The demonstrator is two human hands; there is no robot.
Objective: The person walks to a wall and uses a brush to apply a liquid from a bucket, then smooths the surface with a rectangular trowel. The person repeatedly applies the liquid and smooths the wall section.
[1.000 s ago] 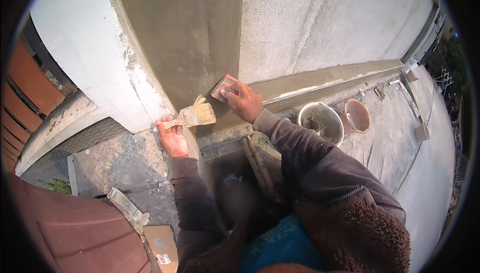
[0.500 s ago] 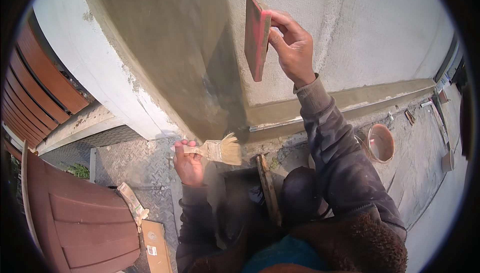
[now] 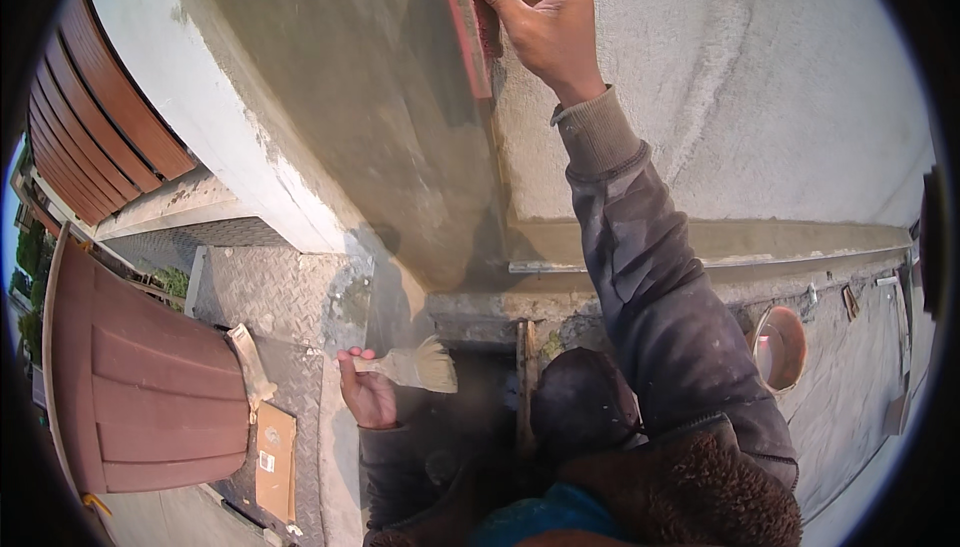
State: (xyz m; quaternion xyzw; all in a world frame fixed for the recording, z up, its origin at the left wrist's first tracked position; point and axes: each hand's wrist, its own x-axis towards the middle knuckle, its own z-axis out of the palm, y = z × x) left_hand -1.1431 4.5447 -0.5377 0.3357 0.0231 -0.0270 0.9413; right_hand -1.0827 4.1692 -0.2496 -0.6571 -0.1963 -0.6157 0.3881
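My right hand grips a red plastering float by its back. The float is raised high, its long edge close to the smooth grey-brown plaster strip; whether it touches cannot be told. Lower and to the left, my left hand is closed round the handle of a wide paintbrush with pale bristles that point right. The brush is held clear of the wall, near the foot of the plastered strip. Rough, lighter wall lies right of the strip.
A large brown tub stands at the left, with flattened cardboard beside it. A pinkish bucket is on the ground at the right. An upright wooden stick stands by my knee. A ledge runs along the wall base.
My right hand has carried the float up and left, over the plaster strip. My left hand with the brush has dropped slightly lower. The view has shifted a little.
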